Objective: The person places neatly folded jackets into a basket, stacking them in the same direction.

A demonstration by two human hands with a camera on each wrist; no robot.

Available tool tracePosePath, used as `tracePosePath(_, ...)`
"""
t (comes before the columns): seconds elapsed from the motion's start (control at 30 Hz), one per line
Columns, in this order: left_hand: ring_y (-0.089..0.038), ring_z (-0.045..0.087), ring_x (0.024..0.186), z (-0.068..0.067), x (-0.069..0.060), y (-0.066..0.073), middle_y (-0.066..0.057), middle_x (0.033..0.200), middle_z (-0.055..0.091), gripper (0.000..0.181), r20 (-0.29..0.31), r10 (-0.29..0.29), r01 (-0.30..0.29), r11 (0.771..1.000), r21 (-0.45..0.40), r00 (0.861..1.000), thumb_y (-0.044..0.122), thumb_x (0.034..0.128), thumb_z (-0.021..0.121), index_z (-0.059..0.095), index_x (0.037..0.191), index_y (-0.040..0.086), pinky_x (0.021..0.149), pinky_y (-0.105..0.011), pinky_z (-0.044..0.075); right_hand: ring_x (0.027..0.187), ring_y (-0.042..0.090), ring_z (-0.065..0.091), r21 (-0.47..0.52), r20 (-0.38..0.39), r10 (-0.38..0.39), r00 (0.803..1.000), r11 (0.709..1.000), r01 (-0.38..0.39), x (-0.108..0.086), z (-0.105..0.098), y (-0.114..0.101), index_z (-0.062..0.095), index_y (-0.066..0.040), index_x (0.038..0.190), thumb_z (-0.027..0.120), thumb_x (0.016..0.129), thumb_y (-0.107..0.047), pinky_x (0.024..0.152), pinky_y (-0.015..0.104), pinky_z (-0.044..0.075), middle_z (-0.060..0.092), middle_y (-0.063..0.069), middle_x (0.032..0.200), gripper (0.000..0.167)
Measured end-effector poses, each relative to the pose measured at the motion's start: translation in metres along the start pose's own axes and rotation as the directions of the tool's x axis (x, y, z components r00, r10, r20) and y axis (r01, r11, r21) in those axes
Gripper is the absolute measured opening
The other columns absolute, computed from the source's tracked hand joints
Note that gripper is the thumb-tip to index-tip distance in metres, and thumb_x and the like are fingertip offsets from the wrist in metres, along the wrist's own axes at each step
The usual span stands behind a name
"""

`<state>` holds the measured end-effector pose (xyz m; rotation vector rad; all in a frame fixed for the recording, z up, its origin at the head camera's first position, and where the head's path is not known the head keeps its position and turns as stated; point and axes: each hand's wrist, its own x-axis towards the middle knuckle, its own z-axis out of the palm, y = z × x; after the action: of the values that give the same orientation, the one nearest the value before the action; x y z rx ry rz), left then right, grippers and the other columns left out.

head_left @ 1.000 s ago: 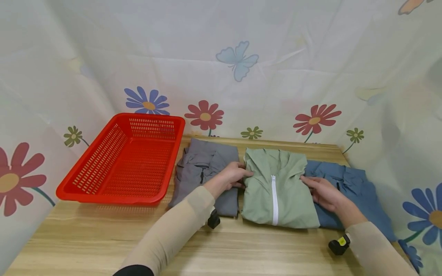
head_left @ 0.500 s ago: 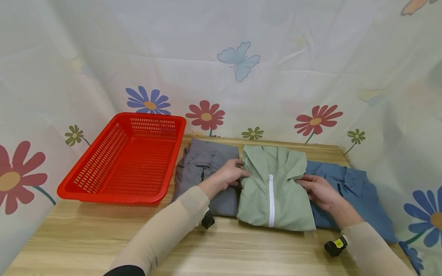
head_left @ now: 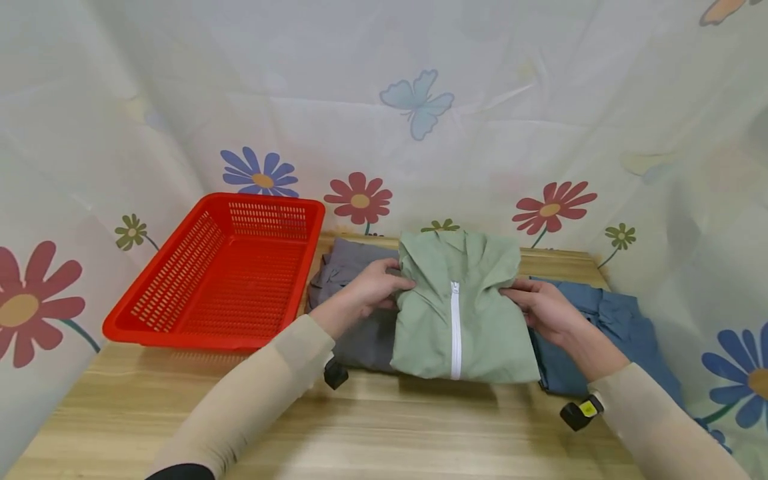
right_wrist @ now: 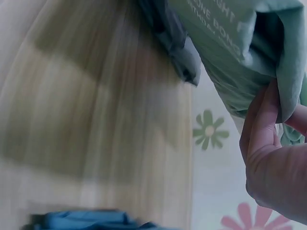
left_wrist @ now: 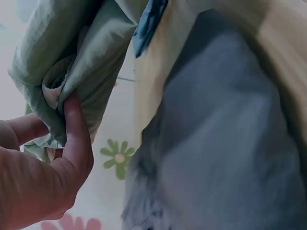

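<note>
A folded light green jacket (head_left: pixel 486 333) with a white zipper is held up off the table between both hands. My left hand (head_left: pixel 372 290) pinches its left edge, thumb on top and fingers beneath; the left wrist view shows the green cloth (left_wrist: pixel 96 62) gripped between thumb and fingers. On the opposite edge, my right hand (head_left: pixel 549 310) pinches the jacket the same way. White lettering shows on the underside of the jacket (right_wrist: pixel 216 28) in the right wrist view. Partly hidden below the left hand lies a folded grey garment (head_left: pixel 366 340). Beside the right hand rests a folded blue garment (head_left: pixel 624 333).
An upright red plastic basket (head_left: pixel 240 293) with slotted walls stands at the left of the wooden table (head_left: pixel 408 433). A floral curtain (head_left: pixel 480 147) hangs behind the table and along both sides.
Both hands have lifted the green jacket off the table and carried it leftward, so it now overlaps the grey garment. More of the blue garment shows. The basket has stayed put.
</note>
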<state>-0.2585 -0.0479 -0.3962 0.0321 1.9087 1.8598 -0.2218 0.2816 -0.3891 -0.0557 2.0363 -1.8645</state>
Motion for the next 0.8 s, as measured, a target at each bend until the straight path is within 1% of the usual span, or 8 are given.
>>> tracePosePath(0.1,-0.029,0.069,0.101,-0.012,-0.009,0.006,-0.018,0.134,0.057,0.055,0.004,0.016,-0.016,1.000,0.017,1.000,0.011,0.0974,0.071,0.045,0.145,0.000,0.085,-0.043,0.059,0.092,0.011,0.068,-0.008,0.013,-0.005,1.000,1.000,0.005,0.001,0.010,-0.011,0.045,0.007,0.146,0.059,0.107,-0.023,0.078,0.029,0.058,0.066,0.001,0.112,0.051)
tracePosePath(0.2,-0.030,0.068,0.103,-0.025,-0.019,0.012,-0.017,0.135,0.056,0.057,0.005,0.020,-0.020,0.999,0.036,1.000,0.013,0.0979,0.071,0.043,0.146,0.001,0.088,-0.044,0.058,0.096,0.012,0.068,-0.013,0.032,-0.012,0.999,1.000,0.013,0.004,0.022,-0.021,0.042,0.009,0.147,0.057,0.107,-0.021,0.081,0.029,0.058,0.064,0.002,0.117,0.052)
tracePosePath(0.37,-0.034,0.060,0.115,-0.052,-0.033,0.024,-0.016,0.139,0.052,0.060,-0.002,0.029,-0.028,0.995,0.091,1.000,0.016,0.0979,0.070,0.041,0.149,0.003,0.098,-0.047,0.053,0.095,0.012,0.069,0.015,0.050,-0.040,0.998,0.999,0.040,0.012,0.044,-0.037,0.044,0.011,0.145,0.057,0.107,-0.017,0.080,0.028,0.058,0.065,0.002,0.115,0.049)
tracePosePath(0.5,-0.037,0.055,0.121,-0.074,-0.044,0.030,-0.017,0.143,0.047,0.068,0.006,0.028,-0.029,0.989,0.146,1.000,0.018,0.0985,0.069,0.033,0.153,0.002,0.103,-0.050,0.050,0.093,0.012,0.069,0.048,0.058,-0.044,0.997,0.998,0.041,0.019,0.064,-0.046,0.044,0.012,0.145,0.056,0.106,-0.013,0.079,0.028,0.059,0.066,0.003,0.113,0.047)
tracePosePath(0.63,-0.037,0.055,0.120,-0.092,-0.054,0.036,-0.020,0.144,0.046,0.073,0.014,0.027,-0.029,0.984,0.177,1.000,0.017,0.0990,0.069,0.027,0.156,0.000,0.105,-0.053,0.047,0.092,0.013,0.069,0.062,0.068,-0.044,0.997,0.997,0.040,0.025,0.083,-0.054,0.045,0.011,0.145,0.055,0.107,-0.011,0.079,0.028,0.058,0.065,0.005,0.114,0.045)
tracePosePath(0.8,-0.035,0.057,0.115,-0.112,-0.063,0.044,-0.022,0.140,0.047,0.076,0.010,0.034,-0.035,0.977,0.210,0.999,0.016,0.0987,0.069,0.024,0.158,0.000,0.100,-0.050,0.051,0.092,0.014,0.069,0.089,0.073,-0.050,0.996,0.995,0.044,0.032,0.104,-0.066,0.048,0.009,0.144,0.056,0.106,-0.010,0.078,0.028,0.059,0.065,0.007,0.114,0.043)
